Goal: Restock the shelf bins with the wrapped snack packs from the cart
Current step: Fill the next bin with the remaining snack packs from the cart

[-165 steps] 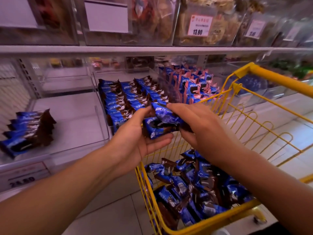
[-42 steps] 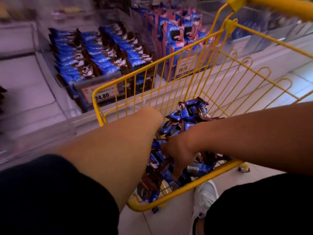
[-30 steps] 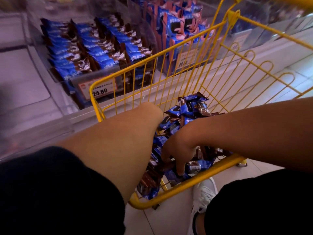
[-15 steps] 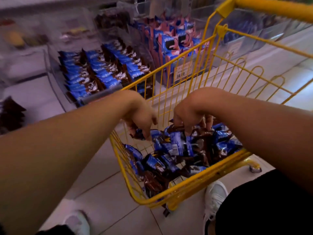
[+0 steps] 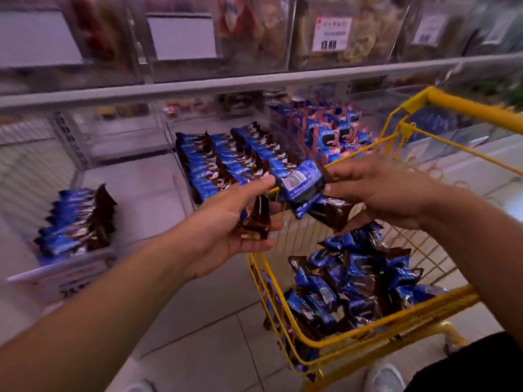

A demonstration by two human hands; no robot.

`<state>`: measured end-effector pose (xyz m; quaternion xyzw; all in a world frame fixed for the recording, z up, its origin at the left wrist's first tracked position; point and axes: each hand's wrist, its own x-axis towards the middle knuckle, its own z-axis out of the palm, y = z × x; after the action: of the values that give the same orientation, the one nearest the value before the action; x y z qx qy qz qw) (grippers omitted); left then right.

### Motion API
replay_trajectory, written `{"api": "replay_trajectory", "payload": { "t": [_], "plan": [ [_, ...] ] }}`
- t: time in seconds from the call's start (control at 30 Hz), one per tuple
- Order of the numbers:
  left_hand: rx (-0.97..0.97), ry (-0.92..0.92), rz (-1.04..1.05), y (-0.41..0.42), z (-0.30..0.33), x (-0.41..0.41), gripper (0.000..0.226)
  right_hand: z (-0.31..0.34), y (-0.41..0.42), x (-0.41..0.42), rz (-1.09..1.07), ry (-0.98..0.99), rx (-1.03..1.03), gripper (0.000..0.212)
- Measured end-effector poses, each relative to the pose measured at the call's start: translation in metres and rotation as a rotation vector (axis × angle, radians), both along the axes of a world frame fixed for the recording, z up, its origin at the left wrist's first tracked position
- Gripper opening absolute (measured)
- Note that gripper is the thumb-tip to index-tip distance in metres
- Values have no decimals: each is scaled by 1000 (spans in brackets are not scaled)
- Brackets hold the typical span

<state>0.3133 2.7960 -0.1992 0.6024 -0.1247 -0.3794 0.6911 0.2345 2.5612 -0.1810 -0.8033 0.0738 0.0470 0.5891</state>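
Above the yellow cart (image 5: 365, 339), the left hand (image 5: 226, 224) cups a small stack of snack packs (image 5: 256, 219) while the right hand (image 5: 379, 190) pinches another pack (image 5: 301, 185) between the two sets of fingertips, best squared flat before binning.

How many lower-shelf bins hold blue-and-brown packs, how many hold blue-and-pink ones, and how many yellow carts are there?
Bins of blue-and-brown packs: 2
Bins of blue-and-pink packs: 1
Yellow carts: 1
Total: 4 (far-right bin too blurred)
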Motion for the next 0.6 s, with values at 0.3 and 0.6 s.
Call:
{"api": "replay_trajectory", "payload": {
  "t": [0.3,0.6],
  "plan": [
    [-161,33,155,-16,-12,5,29,-11,35,11,-17,143,331,29],
    [-227,134,182,-14,-19,8,52,-9,8,23,-259,143,594,12]
  ]
}}
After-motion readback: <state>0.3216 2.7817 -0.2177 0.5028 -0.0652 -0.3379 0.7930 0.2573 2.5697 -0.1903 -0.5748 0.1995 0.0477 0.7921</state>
